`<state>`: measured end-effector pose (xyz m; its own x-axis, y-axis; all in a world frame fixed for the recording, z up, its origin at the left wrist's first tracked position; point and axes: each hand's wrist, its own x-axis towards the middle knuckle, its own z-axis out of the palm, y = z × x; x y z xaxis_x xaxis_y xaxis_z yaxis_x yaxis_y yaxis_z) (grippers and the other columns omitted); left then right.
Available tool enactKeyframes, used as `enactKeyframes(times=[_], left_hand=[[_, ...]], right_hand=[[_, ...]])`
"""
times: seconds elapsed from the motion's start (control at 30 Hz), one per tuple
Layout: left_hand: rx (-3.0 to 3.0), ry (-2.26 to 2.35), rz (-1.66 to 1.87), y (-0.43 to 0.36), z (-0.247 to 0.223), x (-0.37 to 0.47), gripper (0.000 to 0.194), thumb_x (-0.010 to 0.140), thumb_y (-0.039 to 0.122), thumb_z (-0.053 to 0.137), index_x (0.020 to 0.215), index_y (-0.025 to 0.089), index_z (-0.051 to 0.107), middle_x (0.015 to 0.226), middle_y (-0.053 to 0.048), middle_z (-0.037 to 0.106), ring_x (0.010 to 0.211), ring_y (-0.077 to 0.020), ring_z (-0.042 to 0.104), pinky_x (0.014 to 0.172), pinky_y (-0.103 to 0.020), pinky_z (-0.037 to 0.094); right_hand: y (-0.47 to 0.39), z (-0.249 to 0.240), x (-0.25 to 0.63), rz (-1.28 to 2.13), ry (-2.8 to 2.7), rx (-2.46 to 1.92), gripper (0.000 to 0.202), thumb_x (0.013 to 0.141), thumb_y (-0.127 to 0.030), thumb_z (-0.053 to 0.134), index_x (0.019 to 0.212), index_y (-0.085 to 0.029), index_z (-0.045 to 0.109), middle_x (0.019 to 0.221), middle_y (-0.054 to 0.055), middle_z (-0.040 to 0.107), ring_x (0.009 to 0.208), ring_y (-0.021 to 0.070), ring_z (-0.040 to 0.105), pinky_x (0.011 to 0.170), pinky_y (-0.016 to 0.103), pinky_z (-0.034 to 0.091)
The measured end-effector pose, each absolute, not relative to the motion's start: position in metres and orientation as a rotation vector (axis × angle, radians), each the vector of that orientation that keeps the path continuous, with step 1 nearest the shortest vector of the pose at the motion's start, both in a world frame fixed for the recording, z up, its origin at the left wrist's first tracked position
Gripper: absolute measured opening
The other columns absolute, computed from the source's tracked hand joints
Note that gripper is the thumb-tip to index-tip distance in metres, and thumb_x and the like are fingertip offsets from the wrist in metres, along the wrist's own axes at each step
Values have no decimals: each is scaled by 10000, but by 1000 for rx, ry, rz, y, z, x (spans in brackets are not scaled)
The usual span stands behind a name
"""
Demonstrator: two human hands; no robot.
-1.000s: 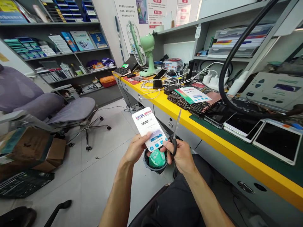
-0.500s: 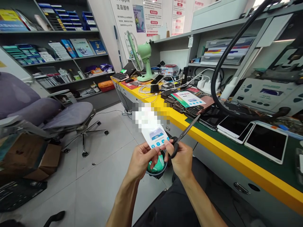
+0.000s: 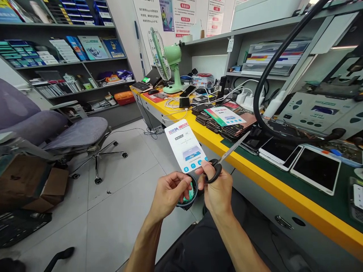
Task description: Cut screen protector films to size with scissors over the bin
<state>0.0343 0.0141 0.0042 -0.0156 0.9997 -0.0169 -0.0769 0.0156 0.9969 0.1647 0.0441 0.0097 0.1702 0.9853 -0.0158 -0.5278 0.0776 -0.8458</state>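
Note:
A white printed card [image 3: 185, 145] with blue round icons is pinched at its lower right corner by my right hand [image 3: 217, 185]. The same hand has its fingers through the black handles of a pair of scissors [image 3: 231, 151], whose blades point up and right toward the bench. My left hand [image 3: 170, 192] is just below the card, apart from it, thumb and fingertips pressed together. Whether anything small is between them cannot be made out. Under my hands stands a dark bin [image 3: 195, 189] with something green inside.
The yellow-edged bench [image 3: 255, 173] on the right bears phone stacks [image 3: 210, 122], another card [image 3: 225, 116], a white tablet [image 3: 317, 170] and a green fan [image 3: 172, 56]. A black hose [image 3: 259, 90] arches over it. An office chair [image 3: 76, 132] and cardboard box [image 3: 53, 189] stand left.
My left hand has let go of the card and moved slightly left and down. The card stays in my right hand, which has shifted a little right with the scissors. The view has shifted slightly.

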Motion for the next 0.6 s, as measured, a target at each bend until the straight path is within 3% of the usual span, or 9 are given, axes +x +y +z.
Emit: enactKeyframes(times=[0.1,0.3,0.5,0.6], left_hand=[[1172,1202,1327,15,1,30,262,866,392,717,753,156,704,681,-56,697,507,-125,585,445,-231,437],[1110,905,1476,18,-4,22,229,815,353,772,922,153,740,663,-49,684,537,-152,589,426,-246,456],[991,909,1500,19,2,29,231,863,322,730,729,141,681,629,-31,663,475,-112,573,410,-215,418],[872,931,1549,15,11,37,255,857,311,735,687,151,632,590,-2,626,449,-91,531,394,-196,381]], right_hand=[[43,14,166,1326,-663,-858,254,772,-351,790,694,-157,645,669,5,695,356,71,479,370,229,377],[40,15,163,1404,-599,-881,265,775,-348,789,660,-142,670,651,12,693,342,64,473,360,216,366],[34,15,164,1364,-686,-856,279,796,-340,794,640,-137,681,665,14,700,351,49,493,378,200,384],[29,13,167,1391,-829,-822,239,841,-351,770,731,-146,714,683,24,724,349,60,522,381,199,405]])
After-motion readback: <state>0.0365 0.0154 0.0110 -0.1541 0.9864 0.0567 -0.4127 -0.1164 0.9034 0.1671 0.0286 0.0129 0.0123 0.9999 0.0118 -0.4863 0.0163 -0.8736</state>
